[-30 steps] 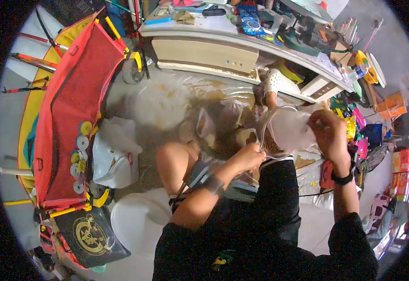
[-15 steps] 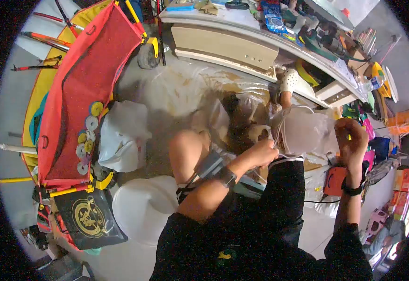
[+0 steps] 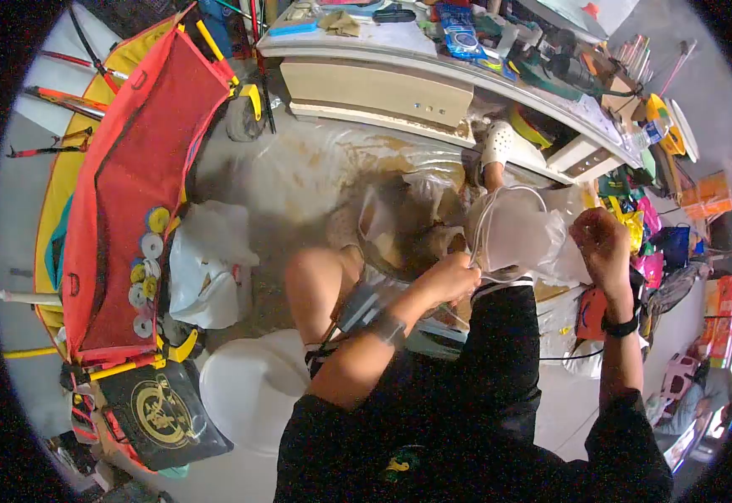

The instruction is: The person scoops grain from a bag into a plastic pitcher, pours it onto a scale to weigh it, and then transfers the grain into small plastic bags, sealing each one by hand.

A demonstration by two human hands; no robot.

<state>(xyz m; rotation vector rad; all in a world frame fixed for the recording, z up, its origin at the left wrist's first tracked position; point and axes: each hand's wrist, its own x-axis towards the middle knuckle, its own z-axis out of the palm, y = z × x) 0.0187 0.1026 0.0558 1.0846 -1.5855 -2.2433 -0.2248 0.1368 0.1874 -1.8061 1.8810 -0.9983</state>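
My left hand (image 3: 454, 279) is closed on a white cord (image 3: 481, 230) that loops around a cloudy, translucent plastic bag (image 3: 521, 239) over my right leg. Clear plastic stretches from this bag towards my right hand (image 3: 602, 243), which is raised with its fingers curled together at the plastic's edge. What those fingertips hold is too small to make out. Below the hands, between my legs, crumpled plastic and brownish material (image 3: 408, 226) lie on the floor, partly blurred.
A long red fabric tray on a yellow frame (image 3: 118, 226) stands at left, holding several tape rolls (image 3: 151, 246). Beside it are a white plastic bag (image 3: 211, 285) and a white round stool or lid (image 3: 253, 390). A cluttered desk (image 3: 357, 40) runs across the back. Bags (image 3: 676, 247) crowd the right.
The view has shifted, so the scene sits slightly left and lower. Both hands keep nearly the same hold beside the bag; the right hand's fingers have turned slightly.
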